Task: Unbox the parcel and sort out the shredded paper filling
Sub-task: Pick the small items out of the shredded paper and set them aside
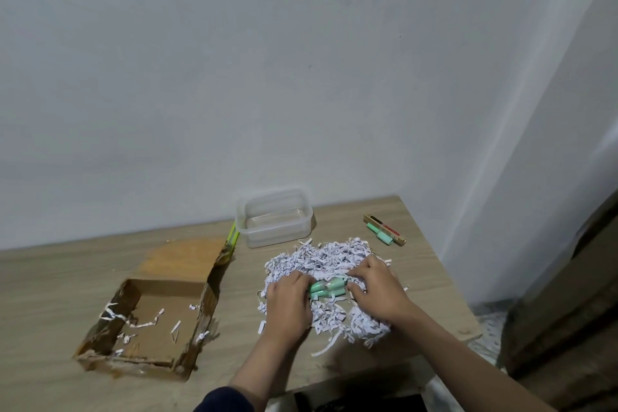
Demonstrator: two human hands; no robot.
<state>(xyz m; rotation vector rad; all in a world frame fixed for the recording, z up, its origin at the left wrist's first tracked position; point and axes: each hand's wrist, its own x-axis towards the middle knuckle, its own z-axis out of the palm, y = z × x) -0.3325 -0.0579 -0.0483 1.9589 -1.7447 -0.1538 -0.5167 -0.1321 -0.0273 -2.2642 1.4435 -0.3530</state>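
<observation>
Two hands, my left hand (287, 298) and right hand (374, 291), are gripping green tubes (327, 289); I am lifting slowly, shaking paper (321, 261) off, box (147, 321) waiting at nine o'clock.

The brown cardboard box (147, 321) sat open on my left, its flap folded back, with only a few white strips left on its floor. The shredded paper (329, 281) lay heaped to its right, with what looked like small mint-green tubes (326, 289) in the middle.
</observation>
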